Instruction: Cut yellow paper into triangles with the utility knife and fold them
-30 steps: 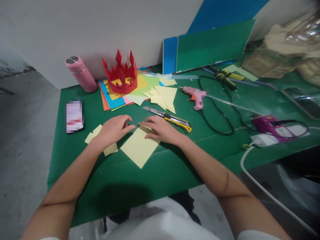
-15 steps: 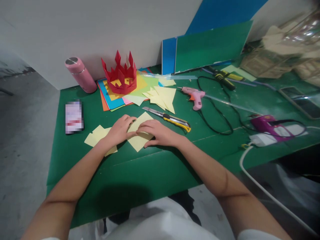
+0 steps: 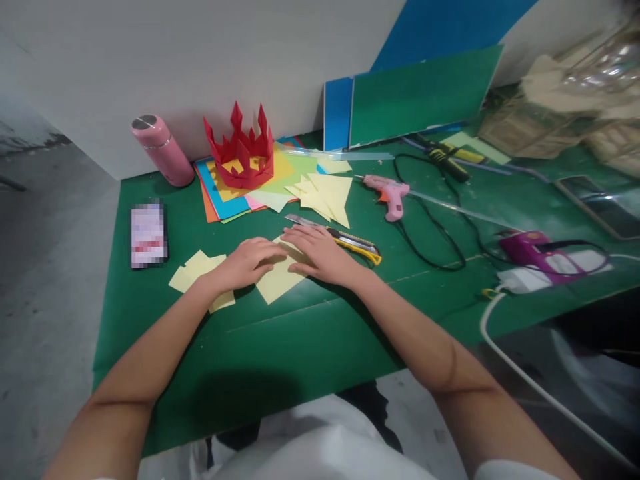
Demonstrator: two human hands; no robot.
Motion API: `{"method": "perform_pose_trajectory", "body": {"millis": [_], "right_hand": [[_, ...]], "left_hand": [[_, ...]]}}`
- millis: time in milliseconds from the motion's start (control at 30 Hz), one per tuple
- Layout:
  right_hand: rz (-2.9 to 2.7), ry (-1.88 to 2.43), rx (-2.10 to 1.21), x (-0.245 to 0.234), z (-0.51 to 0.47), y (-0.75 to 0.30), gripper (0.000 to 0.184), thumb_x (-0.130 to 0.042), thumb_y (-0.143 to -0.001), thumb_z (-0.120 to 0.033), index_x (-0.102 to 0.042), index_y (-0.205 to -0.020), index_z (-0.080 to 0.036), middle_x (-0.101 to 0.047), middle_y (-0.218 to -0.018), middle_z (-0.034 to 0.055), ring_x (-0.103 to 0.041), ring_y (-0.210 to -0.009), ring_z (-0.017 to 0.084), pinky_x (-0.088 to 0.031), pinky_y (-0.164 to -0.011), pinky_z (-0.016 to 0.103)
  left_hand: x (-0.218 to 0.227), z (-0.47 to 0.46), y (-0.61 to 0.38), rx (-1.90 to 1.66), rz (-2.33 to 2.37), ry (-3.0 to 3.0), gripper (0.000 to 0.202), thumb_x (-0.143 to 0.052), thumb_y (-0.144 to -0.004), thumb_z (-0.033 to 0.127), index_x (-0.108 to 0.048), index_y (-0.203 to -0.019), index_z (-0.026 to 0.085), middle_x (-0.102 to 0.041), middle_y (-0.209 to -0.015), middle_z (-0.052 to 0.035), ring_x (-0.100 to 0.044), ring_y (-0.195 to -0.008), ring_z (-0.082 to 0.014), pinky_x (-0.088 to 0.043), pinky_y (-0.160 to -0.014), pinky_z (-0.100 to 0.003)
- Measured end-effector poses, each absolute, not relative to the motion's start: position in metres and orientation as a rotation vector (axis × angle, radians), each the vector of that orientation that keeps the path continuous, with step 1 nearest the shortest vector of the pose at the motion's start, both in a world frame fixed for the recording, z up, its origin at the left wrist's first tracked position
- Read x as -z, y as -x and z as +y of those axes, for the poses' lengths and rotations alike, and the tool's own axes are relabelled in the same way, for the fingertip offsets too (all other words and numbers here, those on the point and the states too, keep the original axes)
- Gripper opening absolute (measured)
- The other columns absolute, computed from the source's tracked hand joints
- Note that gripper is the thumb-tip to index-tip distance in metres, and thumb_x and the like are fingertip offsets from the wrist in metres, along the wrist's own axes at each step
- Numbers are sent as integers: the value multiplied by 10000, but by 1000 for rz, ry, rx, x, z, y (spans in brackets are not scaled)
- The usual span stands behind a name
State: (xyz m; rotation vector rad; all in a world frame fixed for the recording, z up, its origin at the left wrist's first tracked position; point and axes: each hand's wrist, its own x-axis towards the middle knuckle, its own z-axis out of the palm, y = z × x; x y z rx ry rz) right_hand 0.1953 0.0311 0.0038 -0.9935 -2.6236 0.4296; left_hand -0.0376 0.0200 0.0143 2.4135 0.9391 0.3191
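Observation:
My left hand (image 3: 247, 261) and my right hand (image 3: 320, 252) lie flat, fingers stretched, side by side on a folded pale yellow paper (image 3: 277, 283) on the green table (image 3: 310, 340). Both press down on it; only its lower corner shows below the hands. More pale yellow scraps (image 3: 196, 268) lie under my left wrist. A yellow utility knife (image 3: 345, 238) rests just beyond my right hand.
A red paper crown (image 3: 243, 155) sits on a stack of coloured sheets (image 3: 220, 193), with yellow triangles (image 3: 327, 193) beside it. A pink bottle (image 3: 163, 150), a phone (image 3: 149, 233), a pink glue gun (image 3: 393, 193) with cable, a purple tool (image 3: 530, 247) and green and blue boards (image 3: 420, 93) stand around.
The yellow sheet lay open as a larger diamond; its lower part was folded up, and both hands have now flattened over the smaller folded shape.

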Motion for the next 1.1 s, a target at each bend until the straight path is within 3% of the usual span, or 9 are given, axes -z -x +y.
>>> {"method": "perform_pose_trajectory", "body": {"millis": [133,300,433,667,867,1000,1100], "right_hand": [[-2688,973,-386,-11,27,-195,617,-594,-860,-496,-456,-1385,-203,-514,-1397,146,-470,-1262,314,-357,-1017,499],[-2697,1099,-295,-17,27,-195,596,-572,-855,-558,-553,-1287,-148,-647,-1073,148,-581,-981,305,-425,-813,414],[-2709,1119,-350,-13,32,-200,618,-612,-790,-630,-625,-1176,-148,-660,-962,124,-596,-902,286,-438,-773,387],[-2567,1060,-465,-6,34,-204,763,-607,-791,-629,-458,-1400,-193,-565,-1310,160,-507,-1208,323,-401,-1001,502],[-2462,1103,-693,-6,30,-198,776,-523,-847,-633,-363,-1458,-184,-569,-1322,159,-525,-1154,318,-461,-936,498],[-2402,1129,-686,-5,29,-194,600,-425,-941,-512,-375,-1445,-190,-543,-1365,136,-491,-1215,306,-423,-1003,519],[-2411,1161,-581,-2,29,-191,506,-360,-970,-349,-397,-1428,-135,-554,-1335,169,-471,-1254,296,-400,-1039,520]], "left_hand": [[-17,18,34,-372,804,-2468,278,-413,-987,281,-657,-1100,209,-688,-1139,-65,-606,-1060,-198,-450,-921,-348],[-13,15,30,-417,721,-2634,290,-393,-971,186,-662,-1077,174,-697,-1103,-91,-617,-1049,-219,-471,-911,-371],[-11,9,27,-400,703,-2666,360,-324,-951,96,-634,-1125,154,-662,-1154,-114,-603,-1073,-218,-483,-894,-349],[-20,3,24,-230,709,-2588,284,-453,-960,271,-582,-1193,173,-559,-1282,-143,-565,-1130,-241,-479,-916,-348],[-20,3,21,-165,703,-2549,342,-499,-941,290,-540,-1254,159,-525,-1279,-156,-550,-1135,-261,-472,-927,-364],[-21,2,20,-156,694,-2502,298,-463,-955,281,-576,-1207,170,-546,-1183,-126,-577,-1018,-223,-479,-879,-330],[-22,2,20,-150,676,-2490,272,-446,-960,292,-593,-1163,186,-548,-1135,-114,-569,-1025,-227,-476,-859,-324]]}}
